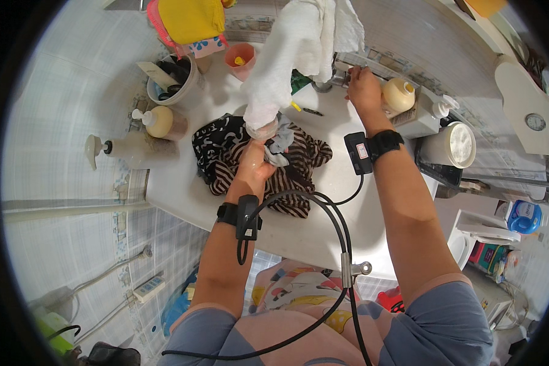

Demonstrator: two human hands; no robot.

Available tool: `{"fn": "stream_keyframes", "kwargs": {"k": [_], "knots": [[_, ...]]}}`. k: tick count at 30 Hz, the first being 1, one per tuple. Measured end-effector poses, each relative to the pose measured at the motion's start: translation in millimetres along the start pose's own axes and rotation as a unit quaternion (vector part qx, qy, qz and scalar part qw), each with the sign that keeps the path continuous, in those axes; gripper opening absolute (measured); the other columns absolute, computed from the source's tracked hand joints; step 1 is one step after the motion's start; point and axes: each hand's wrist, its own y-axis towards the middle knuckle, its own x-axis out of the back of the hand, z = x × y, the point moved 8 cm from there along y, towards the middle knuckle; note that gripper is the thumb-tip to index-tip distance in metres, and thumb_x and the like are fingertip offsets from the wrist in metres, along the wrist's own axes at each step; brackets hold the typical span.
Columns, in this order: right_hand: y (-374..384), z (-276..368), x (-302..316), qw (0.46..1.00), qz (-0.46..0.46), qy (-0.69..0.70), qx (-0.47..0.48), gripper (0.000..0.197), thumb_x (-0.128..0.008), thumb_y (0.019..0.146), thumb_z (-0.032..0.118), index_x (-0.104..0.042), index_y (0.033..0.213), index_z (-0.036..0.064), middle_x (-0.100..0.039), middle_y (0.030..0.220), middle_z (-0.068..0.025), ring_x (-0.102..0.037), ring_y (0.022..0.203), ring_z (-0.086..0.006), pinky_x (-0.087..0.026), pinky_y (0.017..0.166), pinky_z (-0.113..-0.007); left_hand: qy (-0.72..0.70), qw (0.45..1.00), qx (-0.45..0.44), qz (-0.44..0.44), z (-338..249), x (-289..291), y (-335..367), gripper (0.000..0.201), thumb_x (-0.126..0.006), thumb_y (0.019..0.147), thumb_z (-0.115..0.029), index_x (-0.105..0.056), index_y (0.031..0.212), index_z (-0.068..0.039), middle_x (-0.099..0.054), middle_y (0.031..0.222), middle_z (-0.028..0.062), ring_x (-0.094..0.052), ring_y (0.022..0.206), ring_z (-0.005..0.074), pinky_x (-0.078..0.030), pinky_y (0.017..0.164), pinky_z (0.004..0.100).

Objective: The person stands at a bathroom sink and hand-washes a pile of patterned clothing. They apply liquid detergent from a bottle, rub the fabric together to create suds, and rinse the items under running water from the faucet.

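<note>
My left hand (254, 162) is closed on a small grey cloth (280, 139) over the washbasin (354, 210). Dark clothes with brown stripes and a black-and-white print (226, 143) lie bunched in the basin beneath it. Just above the fingers, a pale, see-through round shape at the lower end of a white towel (299, 46) is hard to make out. Far right of the towel, my right hand (362, 89) curls its fingers at the chrome tap (338, 77), whose handle they mostly hide. Each wrist wears a black strapped device.
Pump bottles (143, 150) and a white tub with dark items (175, 82) stand on the left rim. A pink cup (240, 60) is at the back. More bottles (399, 96) and a lidded white tub (454, 145) line the right. Black cables (341, 232) cross before my body.
</note>
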Motion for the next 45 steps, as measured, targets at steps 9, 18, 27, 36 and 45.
{"fn": "stream_keyframes", "kwargs": {"k": [9,18,27,36,45], "knots": [[-3,3,4,1.0,0.025,0.014,-0.014,0.035,-0.042,0.09,0.026,-0.057,0.084,-0.0052,-0.061,0.067,-0.0233,-0.062,0.063,-0.0367,-0.05,0.063,-0.043,0.032,0.999,-0.005,-0.007,-2,-6,-1,0.016,-0.06,0.081,-0.01,-0.058,0.096,-0.005,-0.063,0.086,0.0075,-0.061,0.069,0.0218,-0.047,0.054,0.033],[-8,11,6,0.998,0.055,0.015,-0.001,0.036,-0.038,0.092,0.025,-0.058,0.091,-0.0049,-0.063,0.074,-0.0206,-0.063,0.054,-0.0303,-0.052,0.055,-0.038,0.05,0.998,-0.032,0.013,-8,-13,-4,0.013,-0.06,0.082,-0.012,-0.057,0.093,-0.006,-0.061,0.079,0.0059,-0.058,0.062,0.0211,-0.045,0.049,0.0308],[-8,7,7,0.999,0.033,0.041,0.004,0.038,-0.037,0.093,0.026,-0.058,0.091,-0.0055,-0.062,0.071,-0.0189,-0.061,0.05,-0.0277,-0.051,0.049,-0.036,0.06,0.998,-0.02,0.028,-9,-15,-6,0.019,-0.062,0.081,-0.015,-0.057,0.096,-0.005,-0.061,0.081,0.0067,-0.058,0.063,0.0218,-0.045,0.052,0.032],[-11,2,11,0.998,0.028,0.016,-0.046,0.04,-0.044,0.092,0.032,-0.055,0.091,-0.0068,-0.062,0.069,-0.0194,-0.064,0.061,-0.0312,-0.051,0.056,-0.038,0.074,0.995,-0.038,0.048,-10,-16,-9,0.021,-0.061,0.083,-0.016,-0.057,0.1,-0.005,-0.062,0.087,0.0059,-0.059,0.069,0.0205,-0.048,0.055,0.0341],[-139,56,-32,0.959,0.162,0.234,-0.007,0.064,-0.059,0.086,0.039,-0.037,0.132,0.0003,-0.057,0.101,-0.0145,-0.057,0.077,-0.0206,-0.048,0.071,-0.03,0.174,0.979,-0.055,0.094,-15,-20,-26,0.028,-0.059,0.087,-0.024,-0.054,0.106,-0.004,-0.061,0.091,0.0052,-0.06,0.074,0.0171,-0.049,0.058,0.0328]]}}
